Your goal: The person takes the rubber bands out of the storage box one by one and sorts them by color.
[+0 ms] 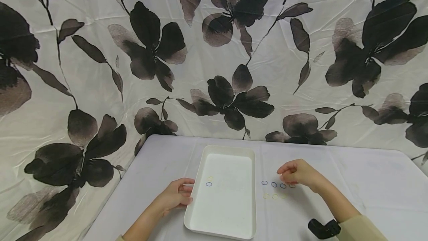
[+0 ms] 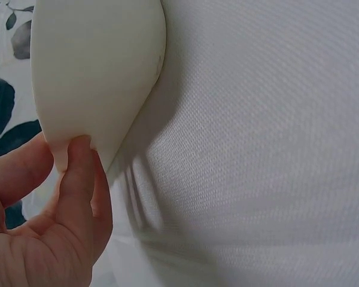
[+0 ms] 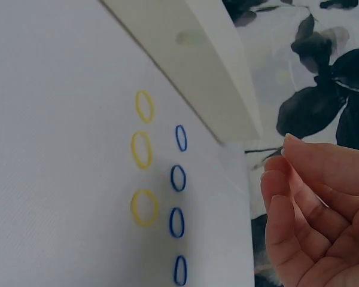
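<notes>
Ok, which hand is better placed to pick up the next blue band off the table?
Right. The right hand hovers over the row of blue bands beside the tray, fingers curled and empty, while the left hand grips the tray's left rim.

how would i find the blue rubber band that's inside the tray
Start at the white tray on the table. Near its left wall, by the left hand, two small bands lie together. The blue band is the nearer one; the yellow band lies just beyond it.
</notes>
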{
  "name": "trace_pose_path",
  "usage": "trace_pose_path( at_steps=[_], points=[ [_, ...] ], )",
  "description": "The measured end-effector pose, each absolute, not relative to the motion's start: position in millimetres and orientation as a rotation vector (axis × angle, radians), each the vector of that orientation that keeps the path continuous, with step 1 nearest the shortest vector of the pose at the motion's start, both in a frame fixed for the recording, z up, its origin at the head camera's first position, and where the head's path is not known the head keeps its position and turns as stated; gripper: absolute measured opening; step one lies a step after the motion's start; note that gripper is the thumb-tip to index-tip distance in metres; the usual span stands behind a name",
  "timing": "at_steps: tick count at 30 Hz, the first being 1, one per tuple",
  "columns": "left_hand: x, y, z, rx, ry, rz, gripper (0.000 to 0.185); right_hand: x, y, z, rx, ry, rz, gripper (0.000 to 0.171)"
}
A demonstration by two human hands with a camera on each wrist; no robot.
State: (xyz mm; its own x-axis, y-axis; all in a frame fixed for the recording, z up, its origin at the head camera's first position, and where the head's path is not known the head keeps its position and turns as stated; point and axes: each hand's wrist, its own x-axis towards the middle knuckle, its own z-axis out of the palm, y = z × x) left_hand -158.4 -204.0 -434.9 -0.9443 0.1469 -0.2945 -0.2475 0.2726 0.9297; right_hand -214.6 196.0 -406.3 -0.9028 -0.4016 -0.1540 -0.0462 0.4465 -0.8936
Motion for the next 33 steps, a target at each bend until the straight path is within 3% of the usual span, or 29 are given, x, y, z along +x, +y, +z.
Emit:
trace_pose_path(
  at_steps=[33],
  points=[
    [-158,-203,-431,-0.088,2.226,1.708,0.059,-243,114,-387,-0.456,2.352,-1.416,0.020]
  ],
)
